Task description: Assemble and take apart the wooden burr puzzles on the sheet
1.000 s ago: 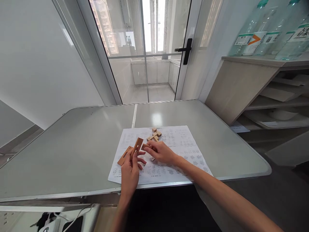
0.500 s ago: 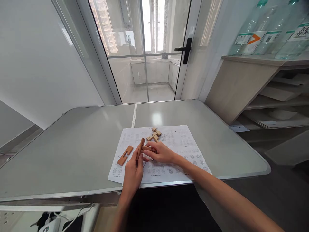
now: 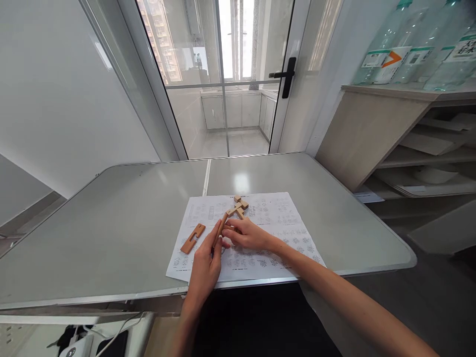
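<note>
My left hand [image 3: 207, 261] is closed around a flat reddish-brown wooden puzzle piece [image 3: 223, 224], which is tilted with its top end leaning right. Close against it, my right hand [image 3: 250, 234] has its fingers bent round a second brown wooden piece, mostly hidden behind them. Whether the two pieces are joined, I cannot tell. Left of my hands lies a flat brown puzzle piece with a cut-out slot [image 3: 193, 238]. Just beyond my fingers sits a cluster of pale wooden puzzle pieces [image 3: 239, 207].
A printed sheet with small diagrams [image 3: 277, 210] lies under the pieces on a grey table [image 3: 111, 223]. Behind the table stands a glass door with a black handle [image 3: 288, 78]. To the right, a shelf unit [image 3: 375, 119] carries several large clear bottles [image 3: 394, 59].
The piece in my left hand has tipped to the right, closer to my right fingers. The second piece now shows less. The pieces on the sheet have stayed put.
</note>
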Demonstrator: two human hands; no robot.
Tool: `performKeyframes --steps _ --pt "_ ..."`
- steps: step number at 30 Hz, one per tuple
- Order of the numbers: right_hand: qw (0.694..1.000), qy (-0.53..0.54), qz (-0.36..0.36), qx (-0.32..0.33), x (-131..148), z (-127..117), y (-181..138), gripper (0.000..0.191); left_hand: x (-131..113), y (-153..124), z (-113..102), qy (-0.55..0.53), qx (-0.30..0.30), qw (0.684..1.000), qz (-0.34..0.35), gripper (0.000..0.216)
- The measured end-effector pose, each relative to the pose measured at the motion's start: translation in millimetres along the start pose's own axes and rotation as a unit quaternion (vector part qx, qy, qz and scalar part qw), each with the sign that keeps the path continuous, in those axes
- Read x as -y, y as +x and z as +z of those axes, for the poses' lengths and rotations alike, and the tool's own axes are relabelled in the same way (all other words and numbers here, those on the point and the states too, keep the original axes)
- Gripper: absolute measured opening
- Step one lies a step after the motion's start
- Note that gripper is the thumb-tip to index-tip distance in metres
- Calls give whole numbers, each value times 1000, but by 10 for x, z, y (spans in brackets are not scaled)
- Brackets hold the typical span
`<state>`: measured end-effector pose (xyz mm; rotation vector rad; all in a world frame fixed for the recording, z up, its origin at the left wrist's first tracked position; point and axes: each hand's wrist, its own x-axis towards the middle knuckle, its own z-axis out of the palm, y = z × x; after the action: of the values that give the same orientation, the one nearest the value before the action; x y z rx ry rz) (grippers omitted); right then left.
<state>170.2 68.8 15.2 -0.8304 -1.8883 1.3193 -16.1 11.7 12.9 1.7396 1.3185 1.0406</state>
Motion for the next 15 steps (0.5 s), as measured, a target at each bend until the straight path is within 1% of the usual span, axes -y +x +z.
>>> performKeyframes --steps 3,5,7,10,15 --pt "1000 7 16 5 36 2 -4 30 -11 2 14 1 -17 1000 3 52" --pt "999 19 28 21 64 -2 -10 30 -27 1 20 9 -36 999 1 50" --pt "998 36 37 36 80 -12 -17 32 -45 -2 21 22 -57 998 -10 48" --pt "997 49 39 37 76 -39 -26 34 -65 -6 14 36 -80 995 -41 48" --pt "995 80 42 40 51 -69 -21 39 -58 -2 9 19 -141 988 -64 49"
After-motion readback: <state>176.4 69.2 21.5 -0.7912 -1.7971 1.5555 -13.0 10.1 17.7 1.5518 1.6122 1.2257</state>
